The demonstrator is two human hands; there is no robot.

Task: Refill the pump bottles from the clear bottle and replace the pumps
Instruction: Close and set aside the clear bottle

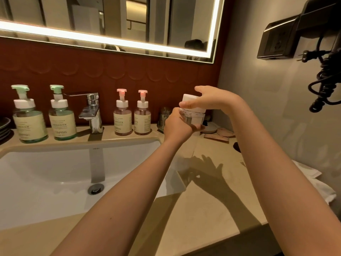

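While the left hand [177, 124] grips the clear plastic bottle [192, 117] steady, the right hand [212, 99] pinches its white cap [189, 97], probably to unscrew it.

left grip [177, 125] clenched (lower) | right grip [210, 100] clasping above | arms extended

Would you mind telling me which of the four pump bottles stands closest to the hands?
The pink-topped pump bottle beside the drinking glass; the other pink one sits nearer the tap, and both green ones stand beyond it.
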